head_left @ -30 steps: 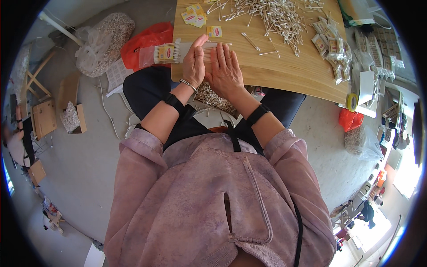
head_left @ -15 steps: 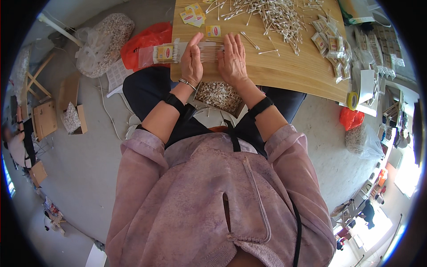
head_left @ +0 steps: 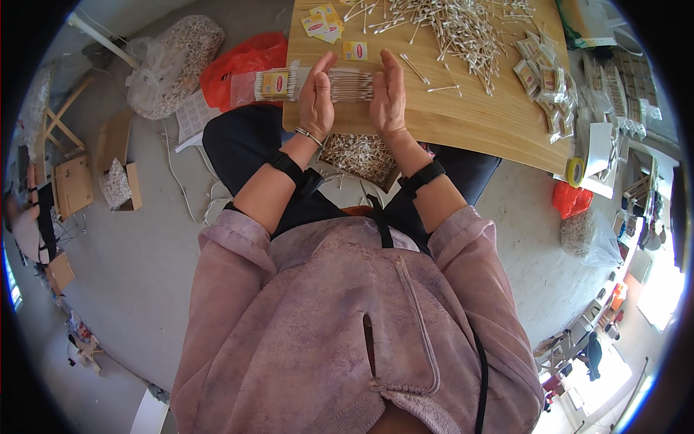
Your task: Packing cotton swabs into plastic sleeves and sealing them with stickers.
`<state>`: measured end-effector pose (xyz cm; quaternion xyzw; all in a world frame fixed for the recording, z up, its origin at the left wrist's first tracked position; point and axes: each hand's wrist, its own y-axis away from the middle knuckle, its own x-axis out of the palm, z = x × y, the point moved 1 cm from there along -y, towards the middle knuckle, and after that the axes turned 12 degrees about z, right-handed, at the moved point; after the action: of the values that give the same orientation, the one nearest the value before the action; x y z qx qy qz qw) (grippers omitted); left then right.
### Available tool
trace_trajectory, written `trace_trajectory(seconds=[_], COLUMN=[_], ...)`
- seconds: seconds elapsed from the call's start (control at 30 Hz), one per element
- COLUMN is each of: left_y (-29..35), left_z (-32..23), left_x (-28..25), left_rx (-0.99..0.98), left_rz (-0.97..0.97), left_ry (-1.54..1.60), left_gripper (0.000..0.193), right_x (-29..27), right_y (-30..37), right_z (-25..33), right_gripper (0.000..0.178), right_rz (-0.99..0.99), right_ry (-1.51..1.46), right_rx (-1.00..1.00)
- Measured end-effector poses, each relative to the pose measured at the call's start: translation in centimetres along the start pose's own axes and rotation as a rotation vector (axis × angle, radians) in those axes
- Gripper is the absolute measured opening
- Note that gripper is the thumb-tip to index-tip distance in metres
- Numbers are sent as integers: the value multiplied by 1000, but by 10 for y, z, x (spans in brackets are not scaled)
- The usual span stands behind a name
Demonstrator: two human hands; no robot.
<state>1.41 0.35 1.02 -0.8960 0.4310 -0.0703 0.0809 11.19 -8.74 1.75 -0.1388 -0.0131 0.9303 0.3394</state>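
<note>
A neat row of cotton swabs (head_left: 352,85) lies side by side near the table's front edge. My left hand (head_left: 316,98) stands on edge at the row's left end, fingers stretched out. At the right end my right hand (head_left: 389,98) is upright too, its fingers straight and palm facing the swabs. Left of my left hand lies a clear bag of cotton swabs (head_left: 289,83) with a yellow label card (head_left: 274,83). Just beyond the row rests a single yellow card (head_left: 355,50). Below the table edge, between my legs, is a box of loose swabs (head_left: 359,155).
Loose cotton swabs (head_left: 463,32) are heaped at the far side of the wooden table (head_left: 463,119). Filled packets (head_left: 546,79) pile up on the right, near yellow tape (head_left: 575,172). More yellow cards (head_left: 322,23) lie far left. A red plastic bag (head_left: 242,69) borders the table's left edge.
My right hand has shifted right, off the swabs, uncovering their right ends. My left hand keeps its place by the row. The whole view has shifted slightly.
</note>
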Motion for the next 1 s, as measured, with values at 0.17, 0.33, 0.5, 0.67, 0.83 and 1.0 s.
trace_trajectory(seconds=[0.17,0.33,0.5,0.67,0.83,1.0], left_y=[0,0,-2,-2,-1,0], left_z=[-1,-1,1,0,3,0], left_x=[-2,-1,-1,-2,-2,1], left_rx=[-4,-6,33,51,26,7], left_rz=[29,60,-56,-34,-2,-4], left_ry=[-31,-68,-82,-103,24,-1], left_gripper=[61,59,60,61,62,62], right_x=[9,13,9,8,7,14], right_y=[-3,-3,-2,0,2,5], right_z=[3,6,4,6,7,4], right_gripper=[40,40,38,35,34,34], right_rz=[-13,5,-24,227,196,17], right_ry=[-132,-139,225,441,291,-33], right_rx=[-75,-92,-186,-260,-244,-28])
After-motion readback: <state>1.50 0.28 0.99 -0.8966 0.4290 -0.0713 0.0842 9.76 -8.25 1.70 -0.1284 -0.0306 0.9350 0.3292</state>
